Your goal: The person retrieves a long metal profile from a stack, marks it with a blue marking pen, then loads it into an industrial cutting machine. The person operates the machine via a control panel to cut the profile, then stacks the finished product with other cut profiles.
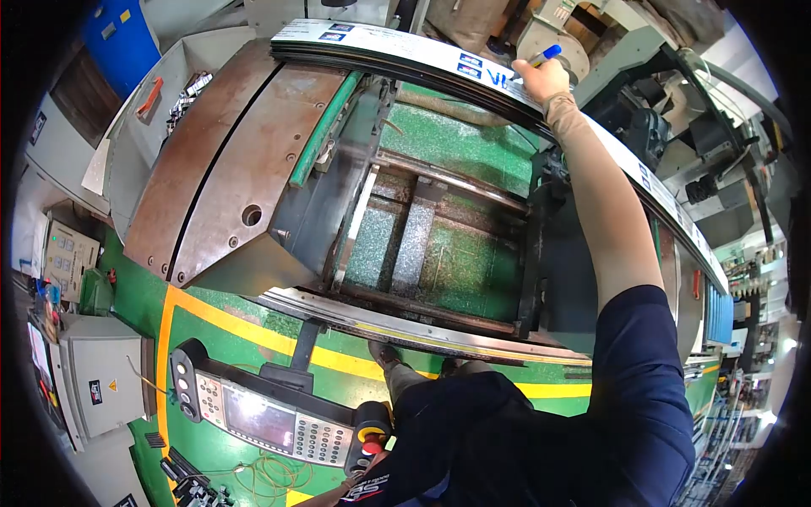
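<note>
My right hand (543, 83) is closed round a blue marker (547, 55), its fingers low over the white top sheet (405, 44) of a long stack of panels. Blue handwritten strokes (497, 78) show on the sheet just left of the fingers, beside printed blue labels (470, 66). My left hand (378, 460) is at the bottom, by the red knob at the right end of the control panel (262, 414); its fingers are mostly hidden.
A brown metal machine table (228, 160) with a slot lies at left, beside an open frame over green floor. A grey box (106, 372) stands lower left. Cables (274, 477) lie on the floor. Black machine parts (646, 135) are at upper right.
</note>
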Available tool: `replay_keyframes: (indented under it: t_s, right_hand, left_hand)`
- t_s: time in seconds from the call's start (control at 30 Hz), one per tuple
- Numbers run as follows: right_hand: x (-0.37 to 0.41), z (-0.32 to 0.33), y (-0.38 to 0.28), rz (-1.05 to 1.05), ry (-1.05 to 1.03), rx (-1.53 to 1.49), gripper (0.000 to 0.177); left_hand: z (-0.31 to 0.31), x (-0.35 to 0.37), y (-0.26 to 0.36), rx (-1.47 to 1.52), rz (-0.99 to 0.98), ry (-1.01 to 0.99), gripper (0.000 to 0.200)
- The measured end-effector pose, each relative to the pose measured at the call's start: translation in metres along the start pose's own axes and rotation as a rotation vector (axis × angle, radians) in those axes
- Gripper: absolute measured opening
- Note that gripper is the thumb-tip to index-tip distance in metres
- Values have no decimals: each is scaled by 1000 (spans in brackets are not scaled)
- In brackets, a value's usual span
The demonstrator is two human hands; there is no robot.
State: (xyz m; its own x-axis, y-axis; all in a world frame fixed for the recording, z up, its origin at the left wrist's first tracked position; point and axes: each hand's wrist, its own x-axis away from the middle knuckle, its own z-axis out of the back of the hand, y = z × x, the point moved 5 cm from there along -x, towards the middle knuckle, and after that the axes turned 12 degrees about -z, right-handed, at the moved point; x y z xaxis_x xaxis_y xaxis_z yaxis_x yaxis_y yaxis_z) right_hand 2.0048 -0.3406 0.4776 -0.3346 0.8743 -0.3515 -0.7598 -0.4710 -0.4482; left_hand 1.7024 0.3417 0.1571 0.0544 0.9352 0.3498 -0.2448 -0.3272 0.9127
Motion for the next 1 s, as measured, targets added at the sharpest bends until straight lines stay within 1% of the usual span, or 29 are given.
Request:
replay_keyframes:
  t_s: [0.03,0.13,0.17,0.27,0.3,0.4,0.43,0.53,0.57,0.67,0.7,0.73,0.8,0.87,0.93,1.0]
  right_hand:
    - [-1,-3,-1,97,21,-26,45]
    - [10,17,-9,91,-133,77,46]
    - [8,18,-4,66,-142,9,59]
    - [10,17,6,140,-199,-146,58]
    - [7,16,11,111,-163,-129,55]
    - [6,17,14,99,-89,-25,54]
    - [6,14,14,94,-211,-51,57]
    - [9,23,19,15,-216,-41,60]
    - [7,31,19,49,-184,85,62]
    - [-3,75,51,-74,-88,-15,66]
    - [-34,76,88,-59,100,-15,69]
    - [-55,78,124,-162,-5,-51,67]
    - [-48,91,164,-248,-93,-157,60]
    - [-48,96,196,-258,-153,-21,52]
    - [-32,105,194,-219,-171,17,46]
    - [-26,104,188,-139,-155,-52,43]
  left_hand:
    - [-1,1,0,1,3,2,26]
    - [-4,2,0,3,8,6,26]
    - [-4,1,0,1,8,6,26]
    - [-7,1,-1,0,6,11,26]
    - [-8,0,-2,-1,7,6,26]
    - [-8,1,-1,-4,4,11,26]
    - [-9,-1,-2,-6,8,10,26]
    - [-11,0,-2,-4,5,7,26]
    - [-10,-1,-2,-6,5,11,26]
    - [-12,-4,-2,-7,3,2,26]
    - [-12,-7,-1,-8,3,0,26]
    - [-14,-8,-2,-9,4,-4,26]
    - [-15,-13,0,-8,6,-6,25]
    - [-19,-18,2,-12,10,-3,25]
    - [-25,-22,5,-17,11,-4,25]
    - [-29,-26,11,-21,15,-2,25]
